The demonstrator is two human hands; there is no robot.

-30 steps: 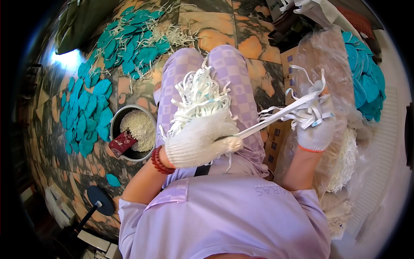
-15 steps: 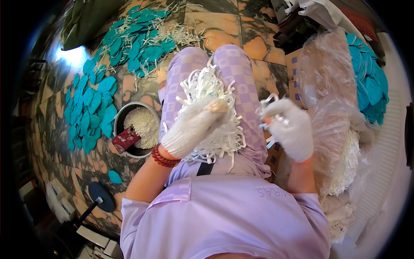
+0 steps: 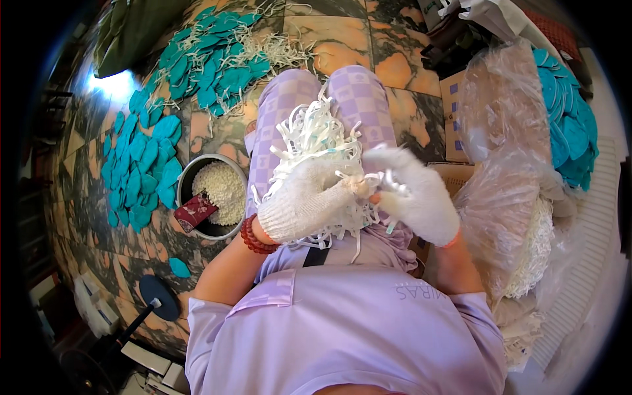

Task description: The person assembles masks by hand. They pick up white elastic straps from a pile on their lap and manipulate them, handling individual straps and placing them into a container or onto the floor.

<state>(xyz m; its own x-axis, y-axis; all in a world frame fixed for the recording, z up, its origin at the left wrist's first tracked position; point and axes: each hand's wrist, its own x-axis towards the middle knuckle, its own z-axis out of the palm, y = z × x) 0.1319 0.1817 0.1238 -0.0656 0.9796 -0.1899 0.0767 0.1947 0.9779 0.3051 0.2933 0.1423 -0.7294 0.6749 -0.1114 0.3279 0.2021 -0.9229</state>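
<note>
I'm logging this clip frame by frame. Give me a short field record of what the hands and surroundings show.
left hand: left hand in a white knit glove, resting on the white strips piled on the lap
right hand: right hand, gloved, fingertips meeting the left hand's over the strips; what it pinches is blurred
wrist: red bead bracelet
floor left: metal bowl of white pieces, teal oval pieces
right side: clear plastic bag

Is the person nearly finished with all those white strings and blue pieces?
Not nearly, it seems. Many teal pieces already lie spread on the floor. The left hand and right hand, both gloved, meet over a tangle of white strips on the lap. A clear bag at the right holds more teal pieces and white strips, so plenty looks left.
</note>
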